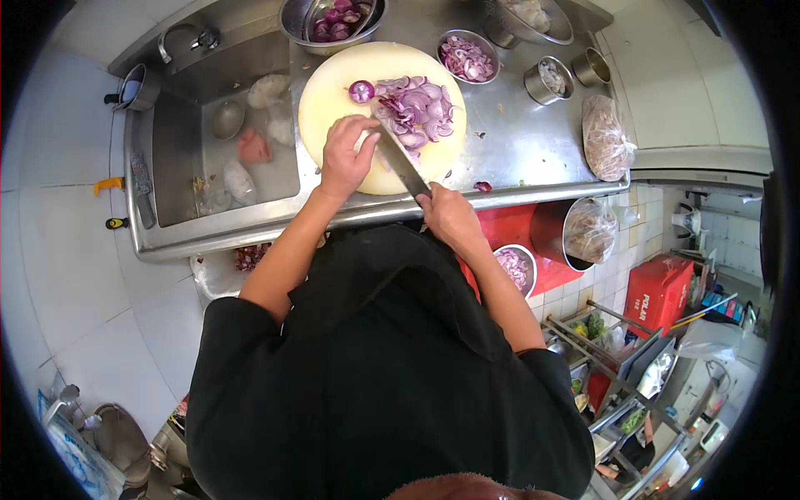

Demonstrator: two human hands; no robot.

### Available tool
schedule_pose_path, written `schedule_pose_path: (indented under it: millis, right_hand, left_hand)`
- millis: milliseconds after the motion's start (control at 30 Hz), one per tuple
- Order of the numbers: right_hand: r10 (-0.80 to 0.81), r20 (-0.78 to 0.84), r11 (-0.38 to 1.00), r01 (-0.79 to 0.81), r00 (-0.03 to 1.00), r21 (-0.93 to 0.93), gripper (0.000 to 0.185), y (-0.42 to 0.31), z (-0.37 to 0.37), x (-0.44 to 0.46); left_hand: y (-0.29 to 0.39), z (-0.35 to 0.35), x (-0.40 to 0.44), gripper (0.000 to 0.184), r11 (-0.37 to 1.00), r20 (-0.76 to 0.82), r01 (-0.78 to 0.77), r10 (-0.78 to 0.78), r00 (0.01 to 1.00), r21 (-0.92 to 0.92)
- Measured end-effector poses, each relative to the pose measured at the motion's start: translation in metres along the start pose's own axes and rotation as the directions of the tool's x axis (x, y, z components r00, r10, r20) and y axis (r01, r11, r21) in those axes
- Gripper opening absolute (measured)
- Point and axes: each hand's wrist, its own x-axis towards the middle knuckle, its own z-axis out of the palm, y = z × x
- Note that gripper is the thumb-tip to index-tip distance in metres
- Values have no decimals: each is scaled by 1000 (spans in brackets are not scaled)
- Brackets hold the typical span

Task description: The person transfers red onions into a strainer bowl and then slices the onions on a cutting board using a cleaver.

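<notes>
My right hand (452, 214) is closed around the handle of a kitchen knife (402, 162), whose blade slants up and left across a round, pale yellow cutting board (333, 79). Close to the blade's tip is my left hand (347, 154), its thumb spread from the bent fingers. Whether those fingertips touch the blade or a bit of onion is unclear. Sliced red onion (421, 108) lies heaped on the board beyond the knife. A red onion piece with a round cut face (361, 92) sits left of the heap.
Left of the board is a sink (250, 208) with water and several bags. Behind stand a bowl of red onions (337, 25), a bowl of sliced onion (467, 57) and metal cups (548, 80). Below the counter are a large pot (554, 233) and another onion bowl (515, 271).
</notes>
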Motion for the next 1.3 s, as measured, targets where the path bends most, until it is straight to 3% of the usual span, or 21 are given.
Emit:
schedule_pose_path:
  millis: [33, 133, 167, 300, 400, 500, 600, 700, 800, 833, 900, 1000, 1033, 1133, 1300]
  right_hand:
    - [-19, 31, 1000, 20, 999, -15, 31, 0, 2, -2]
    - [-87, 91, 994, 92, 992, -50, 32, 10, 20, -3]
    - [-78, 85, 995, 82, 993, -50, 32, 11, 23, -4]
    - [-96, 73, 995, 98, 993, -27, 32, 20, 25, -3]
    - [-81, 108, 996, 84, 991, -21, 33, 26, 17, -1]
    - [-101, 125, 990, 112, 987, -83, 34, 35, 7, 5]
    - [-77, 104, 989, 89, 992, -117, 33, 38, -12, 10]
    - [-84, 16, 982, 86, 996, -169, 30, 47, -17, 22]
    - [-86, -14, 985, 83, 996, -149, 30, 43, -20, 25]
    - [-92, -24, 988, 88, 995, -128, 30, 45, -15, 26]
    - [-85, -31, 995, 83, 996, -64, 30, 42, -9, 20]
    - [-38, -25, 999, 39, 999, 33, 32, 31, -4, 4]
    - [-22, -19, 999, 22, 1000, 46, 32, 28, -1, 1]
    - [-5, 16, 999, 5, 1000, 34, 34, 22, 8, 0]
    - [-16, 7, 999, 16, 1000, 34, 33, 12, 15, -1]
  left_hand:
    - [12, -1, 11, 17, 999, 37, -42, 42, 998, 6]
    - [14, 23, 24, 19, 999, 429, 41, -52, 902, 36]
    - [13, 37, 24, 23, 995, 494, 30, -76, 866, 100]
    - [-3, 81, 21, 26, 885, 638, -242, -77, 766, 398]
    - [-3, 91, 32, 20, 867, 682, -163, -240, 690, 470]
    - [31, 67, 57, 25, 863, 601, 71, -405, 689, 500]
    - [24, 40, 51, 32, 896, 380, 443, -398, 835, -35]
    - [-1, 21, 26, 38, 774, 282, 543, -469, 837, -325]
    - [-27, 12, -20, 40, 672, 385, 728, -641, 664, -136]
    - [-33, 11, -37, 40, 814, 382, 577, -554, 740, 63]
    - [-33, 5, -62, 41, 901, 350, 192, -338, 874, 389]
    - [-23, 0, -63, 36, 943, 181, 189, -243, 953, 272]
    - [-19, -4, -59, 24, 965, 221, 134, -184, 958, 224]
    - [-16, -12, -50, 16, 1000, 397, 14, -22, 917, 23]
    - [-30, -10, -35, 17, 993, 506, -116, 119, 854, -39]
